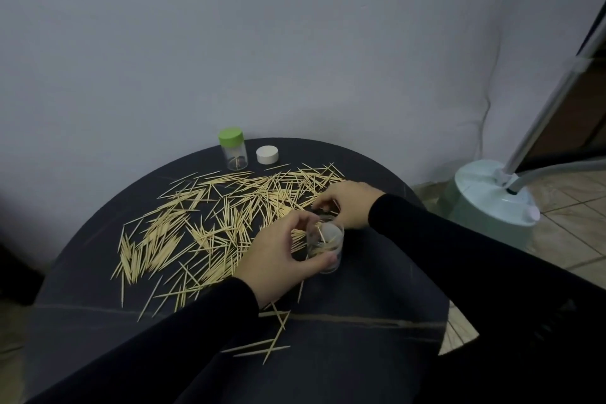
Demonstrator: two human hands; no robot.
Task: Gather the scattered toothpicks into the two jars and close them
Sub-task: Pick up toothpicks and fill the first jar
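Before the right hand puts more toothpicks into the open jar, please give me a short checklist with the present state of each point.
1. Open jar held steady by left hand: ok.
2. Jar mouth uncovered: ok.
3. Right hand pinching toothpicks over the jar: cannot tell.
4. White lid apart, near the green-lidded jar: ok.
5. Scattered toothpicks all gathered: not ok.

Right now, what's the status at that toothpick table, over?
Left hand grips open jar. Right hand pinches toothpicks at its mouth. Most toothpicks scattered; green-lidded jar shut, white lid off. Nothing blocking.
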